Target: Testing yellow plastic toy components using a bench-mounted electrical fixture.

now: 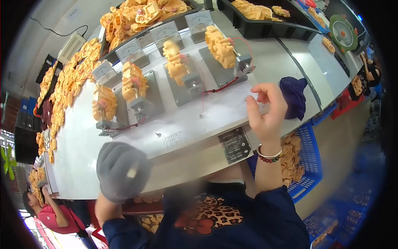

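My left hand (123,171), in a grey glove and blurred, is curled closed over the table's front edge; a small pale spot shows on it, and whatever it may hold is hidden. My bare right hand (270,108) is raised over the right part of the bench, thumb and forefinger curved but apart, gripping nothing I can see. In front of both hands stand several grey metal fixtures (226,74), each with a cream-yellow plastic moulding (219,46) mounted upright. Red wires (224,88) run from them. Analog dial meters (163,33) stand behind.
A dark purple cloth (293,97) lies right of my right hand. Yellow mouldings are heaped in a black tray (199,6) and in a pile (78,68) at the left. A second black tray (269,28) stands at the far right. Below the table is a blue basket (311,153) of mouldings.
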The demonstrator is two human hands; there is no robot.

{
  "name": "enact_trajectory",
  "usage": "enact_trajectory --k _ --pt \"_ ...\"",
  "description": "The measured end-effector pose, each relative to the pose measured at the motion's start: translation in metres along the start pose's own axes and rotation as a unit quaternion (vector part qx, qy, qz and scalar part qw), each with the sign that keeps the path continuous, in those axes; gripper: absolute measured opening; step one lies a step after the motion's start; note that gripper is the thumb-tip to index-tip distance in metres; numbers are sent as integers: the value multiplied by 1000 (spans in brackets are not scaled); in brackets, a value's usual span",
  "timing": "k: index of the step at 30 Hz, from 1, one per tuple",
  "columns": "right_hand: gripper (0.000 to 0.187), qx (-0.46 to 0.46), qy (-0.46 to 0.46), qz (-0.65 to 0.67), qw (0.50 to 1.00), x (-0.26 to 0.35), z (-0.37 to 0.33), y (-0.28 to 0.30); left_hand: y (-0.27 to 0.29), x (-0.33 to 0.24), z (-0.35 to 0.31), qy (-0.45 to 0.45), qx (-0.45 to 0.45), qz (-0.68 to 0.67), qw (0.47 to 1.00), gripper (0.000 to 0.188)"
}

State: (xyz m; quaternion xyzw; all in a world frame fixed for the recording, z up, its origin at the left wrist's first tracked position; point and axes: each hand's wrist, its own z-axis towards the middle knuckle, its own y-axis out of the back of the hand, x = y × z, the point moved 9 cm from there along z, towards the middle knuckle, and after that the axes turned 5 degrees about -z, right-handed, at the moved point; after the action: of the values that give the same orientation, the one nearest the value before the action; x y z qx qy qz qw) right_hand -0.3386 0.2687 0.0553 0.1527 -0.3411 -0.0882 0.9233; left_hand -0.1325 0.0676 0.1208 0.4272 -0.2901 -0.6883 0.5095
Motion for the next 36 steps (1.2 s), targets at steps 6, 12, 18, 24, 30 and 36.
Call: enact_trajectory --k 6,12,18,24,30,36 --pt "12 92 5 -84 992 -10 -6 -20 -18 75 -66 212 -57 117 968 15" --pt "12 98 -5 -83 992 -15 -8 -22 -16 90 -79 239 -177 96 950 14" --pt "12 92 -16 -80 992 -17 -12 -22 -17 89 -81 242 -195 102 945 13" --pt "14 73 -8 -62 995 -25 -16 -18 -16 93 -84 227 -196 83 950 13" --pt "15 68 138 -184 971 53 -7 -26 -10 57 -57 190 -213 62 956 17" --pt "15 220 72 -76 970 65 -23 -94 -60 45 -15 182 -132 11 974 15"
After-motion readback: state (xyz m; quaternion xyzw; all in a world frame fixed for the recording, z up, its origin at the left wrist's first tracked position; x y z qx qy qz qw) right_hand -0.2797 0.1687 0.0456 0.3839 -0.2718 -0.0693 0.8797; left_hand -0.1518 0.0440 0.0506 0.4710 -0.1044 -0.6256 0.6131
